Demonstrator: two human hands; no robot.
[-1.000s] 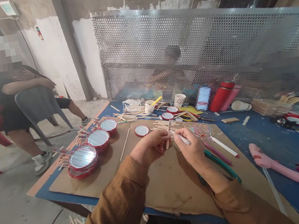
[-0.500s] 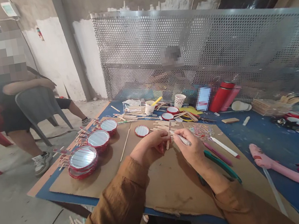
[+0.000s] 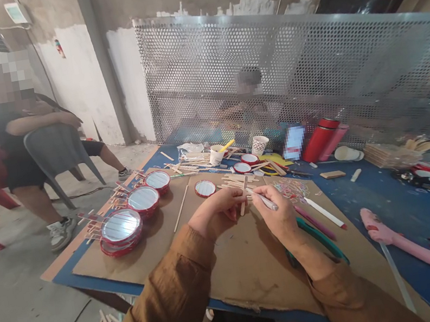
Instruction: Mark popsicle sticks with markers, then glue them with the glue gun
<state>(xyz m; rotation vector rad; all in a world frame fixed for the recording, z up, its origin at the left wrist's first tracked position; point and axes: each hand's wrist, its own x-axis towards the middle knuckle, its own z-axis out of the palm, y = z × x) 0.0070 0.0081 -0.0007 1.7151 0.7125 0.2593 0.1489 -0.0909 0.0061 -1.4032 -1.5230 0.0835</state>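
Note:
My left hand point(image 3: 222, 206) is closed, pinching a flat wooden craft stick point(image 3: 243, 203) upright above the cardboard. Closed around a whitish marker point(image 3: 265, 200), my right hand point(image 3: 277, 214) holds its front end close to the stick; whether the tip touches it I cannot tell. Just beyond my hands lie loose craft sticks point(image 3: 238, 180) and a small red-rimmed drum point(image 3: 205, 188). Beside my right wrist rest green-handled pliers or cutters point(image 3: 323, 242), a dark pink pen point(image 3: 315, 223) and a white marker with a red end point(image 3: 326, 213).
Red drum-like pieces point(image 3: 121, 226) with sticks and strings line the left. A pink glue gun point(image 3: 397, 240) lies right. Paper cups point(image 3: 259, 145), a phone point(image 3: 294, 142) and a red flask point(image 3: 321, 139) stand before a perforated metal panel point(image 3: 191, 66). A person sits on a grey chair point(image 3: 58, 148).
The marker's front end has drawn slightly away from the stick. My view has shifted a little, and both hands keep their grip.

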